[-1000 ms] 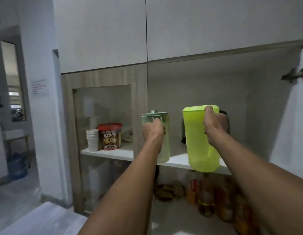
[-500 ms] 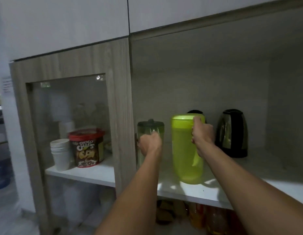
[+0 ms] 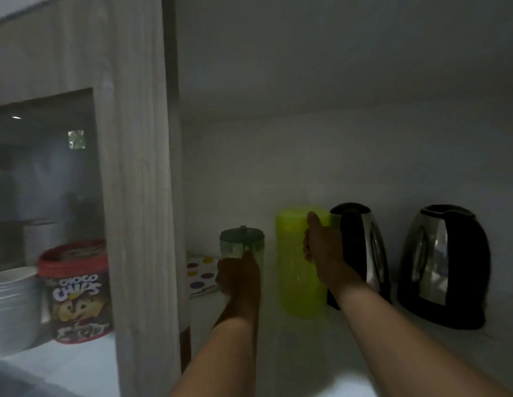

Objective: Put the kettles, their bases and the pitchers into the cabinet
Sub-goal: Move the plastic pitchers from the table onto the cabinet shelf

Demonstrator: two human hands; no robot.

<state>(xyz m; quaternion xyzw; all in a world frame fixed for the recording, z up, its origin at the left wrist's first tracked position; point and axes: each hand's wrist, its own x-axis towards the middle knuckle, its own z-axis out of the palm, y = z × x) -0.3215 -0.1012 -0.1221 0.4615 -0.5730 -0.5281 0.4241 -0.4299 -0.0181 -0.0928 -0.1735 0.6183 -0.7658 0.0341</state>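
Deep in the open cabinet, at the lower centre of the frame, the left hand [image 3: 239, 277] is closed around the handle side of the clear pitcher with a dark green lid [image 3: 241, 247], and the right hand [image 3: 324, 255] is wrapped around the handle of the lime-green pitcher [image 3: 295, 270], thumb up near its rim. Both pitchers stand upright on or just above the white shelf [image 3: 292, 353]; blur hides whether their bases touch it. Just right of the lime one stands a steel-and-black kettle [image 3: 361, 250], nearly touching the right hand, with a second kettle [image 3: 444, 267] further right. Both pitchers look empty, thin plastic: probably light, stiff and a little slick, so the handles are the sound place to hold them. The clear one's lid may sit loose. The tight gap beside the first kettle calls for care when letting go.
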